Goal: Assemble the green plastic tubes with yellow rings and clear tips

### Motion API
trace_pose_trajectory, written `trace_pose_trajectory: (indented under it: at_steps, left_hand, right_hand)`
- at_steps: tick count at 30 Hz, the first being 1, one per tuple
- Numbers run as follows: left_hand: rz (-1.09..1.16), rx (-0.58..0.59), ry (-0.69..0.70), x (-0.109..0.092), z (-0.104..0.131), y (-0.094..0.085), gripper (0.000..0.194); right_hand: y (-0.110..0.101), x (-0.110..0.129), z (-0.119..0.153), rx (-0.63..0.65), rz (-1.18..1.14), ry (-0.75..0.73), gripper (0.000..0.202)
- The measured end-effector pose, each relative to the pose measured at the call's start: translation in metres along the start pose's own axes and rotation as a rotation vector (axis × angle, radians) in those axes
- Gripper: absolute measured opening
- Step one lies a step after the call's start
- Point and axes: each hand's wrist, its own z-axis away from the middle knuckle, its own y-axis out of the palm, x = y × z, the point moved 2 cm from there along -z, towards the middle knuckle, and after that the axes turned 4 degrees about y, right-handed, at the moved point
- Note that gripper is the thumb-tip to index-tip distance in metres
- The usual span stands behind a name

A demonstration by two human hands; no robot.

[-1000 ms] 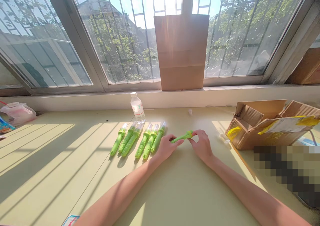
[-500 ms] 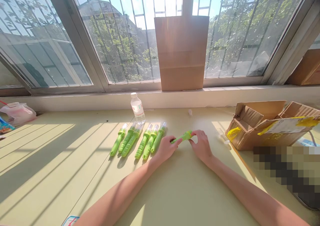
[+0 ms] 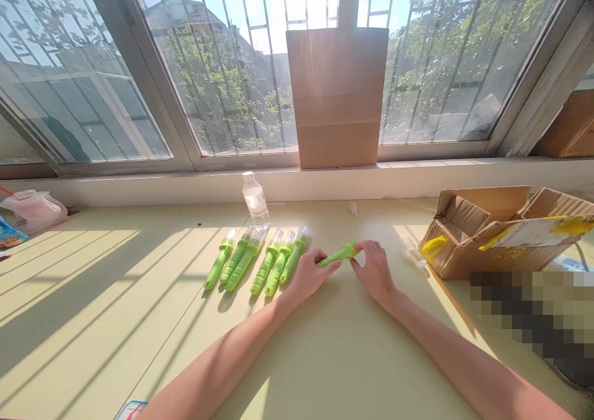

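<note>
A green plastic tool with a ribbed collar [image 3: 341, 255], of a kind I cannot make out, is held level just above the table between my hands. My left hand [image 3: 310, 276] is closed round its handle end. At the other end, the fingers and thumb of my right hand [image 3: 375, 273] pinch the collar and partly hide the tip. To the left of my left hand lie several similar green tools with clear caps [image 3: 271, 263], side by side and slanted.
Behind the green tools stands a water bottle [image 3: 255, 202]. An open cardboard box [image 3: 501, 240] sits at the right, with clear plastic pieces [image 3: 413, 253] beside it. A cardboard sheet [image 3: 341, 98] leans against the window. A pinkish plastic bag [image 3: 37, 211] lies far left.
My left thumb has shifted slightly off the tool's handle, and more of its green length shows. My right fingers have moved a little at the collar. The other things stay put.
</note>
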Motion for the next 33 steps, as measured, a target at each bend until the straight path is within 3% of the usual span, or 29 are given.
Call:
trace_pose_trajectory:
  at_steps: [10, 14, 23, 33]
  left_hand:
    - [-0.174, 0.005, 0.021, 0.0007, -0.0022, 0.0007, 0.038]
    - [-0.113, 0.026, -0.043, 0.0015, 0.0, 0.0016, 0.04]
    - [-0.121, -0.024, 0.035, -0.0019, 0.0001, -0.0009, 0.039]
    - [-0.084, 0.029, 0.049, -0.0012, -0.0033, -0.0005, 0.05]
  right_hand:
    - [-0.0017, -0.0001, -0.0005, -0.024, -0.046, 0.006, 0.008]
    - [-0.002, 0.0007, -0.0004, -0.029, -0.054, 0.002, 0.008]
    - [-0.0011, 0.0009, -0.0009, -0.009, -0.063, 0.013, 0.012]
    - [-0.003, -0.0006, -0.0018, -0.011, -0.101, -0.014, 0.011]
